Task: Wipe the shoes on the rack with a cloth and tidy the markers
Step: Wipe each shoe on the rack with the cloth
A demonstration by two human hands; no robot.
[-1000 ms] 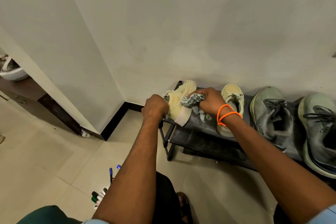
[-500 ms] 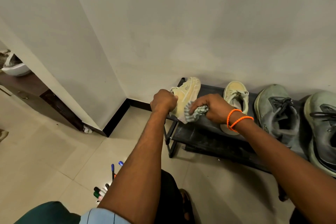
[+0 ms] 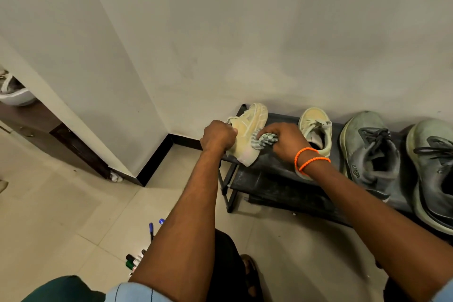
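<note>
1. Cream-yellow sneaker (image 3: 247,133) lies tipped on its side at the left end of the black shoe rack (image 3: 277,174), its long axis running from near edge to wall, toe toward the wall.
2. Left hand (image 3: 217,136) holds its heel end in a closed grip.
3. Right hand (image 3: 284,141) grips a bunched striped cloth (image 3: 263,142) against the sneaker's sole.
4. Markers (image 3: 137,258) lie on the floor beside the left forearm.

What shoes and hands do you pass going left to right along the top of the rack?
left hand → tipped yellow shoe → cloth → right hand → second yellow shoe → grey shoe → last grey shoe
</note>
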